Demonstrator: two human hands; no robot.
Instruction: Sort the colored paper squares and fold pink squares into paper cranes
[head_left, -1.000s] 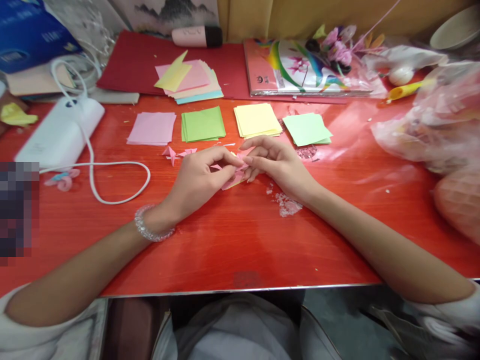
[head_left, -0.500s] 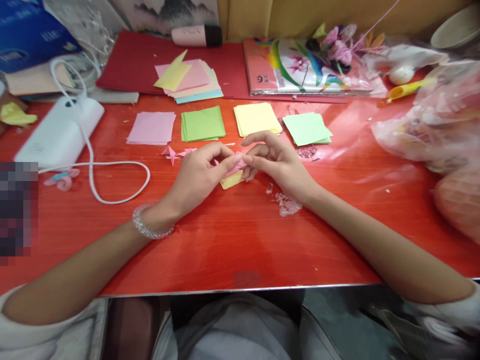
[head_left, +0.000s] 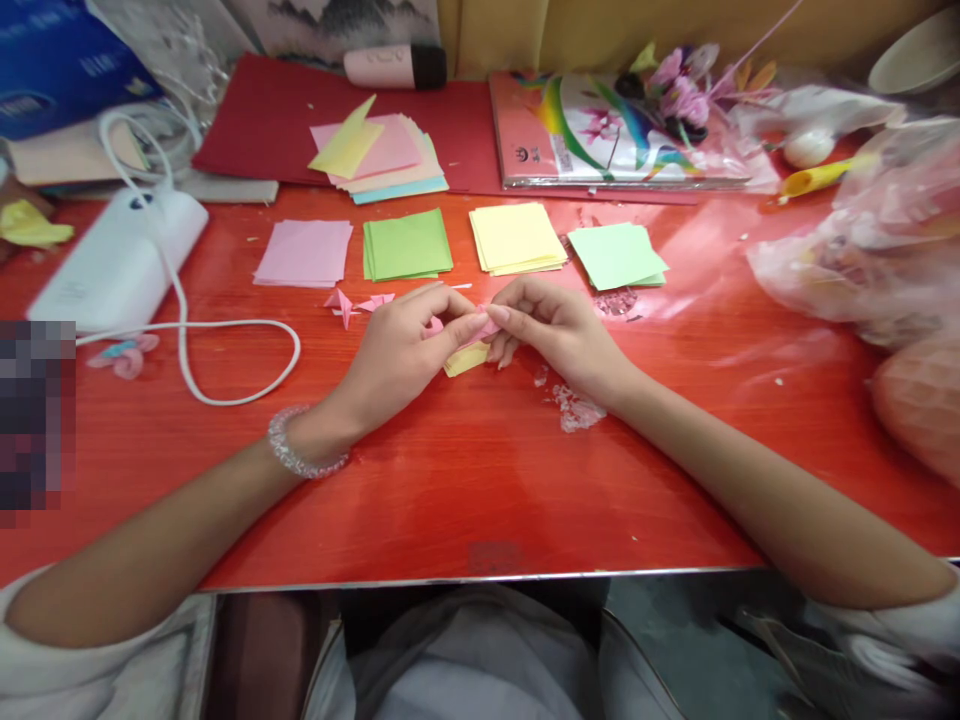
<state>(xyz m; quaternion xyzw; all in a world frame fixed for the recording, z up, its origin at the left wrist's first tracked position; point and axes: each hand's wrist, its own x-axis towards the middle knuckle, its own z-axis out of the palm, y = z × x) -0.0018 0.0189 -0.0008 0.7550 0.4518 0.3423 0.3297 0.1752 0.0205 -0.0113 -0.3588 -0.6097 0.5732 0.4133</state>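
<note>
Between the fingertips of both hands is a small piece of pink folded paper (head_left: 480,322), mostly hidden by the fingers. My left hand (head_left: 409,345), with a clear beaded bracelet on its wrist, pinches it from the left. From the other side my right hand (head_left: 559,330) pinches it with thumb and forefinger, the other fingers curled. Under the hands lies a yellow paper stack (head_left: 466,360), partly covered. Two small pink origami pieces (head_left: 342,308) rest just behind my left hand.
Behind the hands lie pink (head_left: 304,252), green (head_left: 407,245), yellow (head_left: 517,238) and mint (head_left: 619,255) paper stacks. A white power bank (head_left: 120,260) with a looped cable is at left. Plastic bags (head_left: 832,250) crowd the right. Clear scraps (head_left: 577,408) lie by my right wrist.
The raised fingers of my right hand have curled down towards the pink paper. Both hands stay in nearly the same place, still pinching it.
</note>
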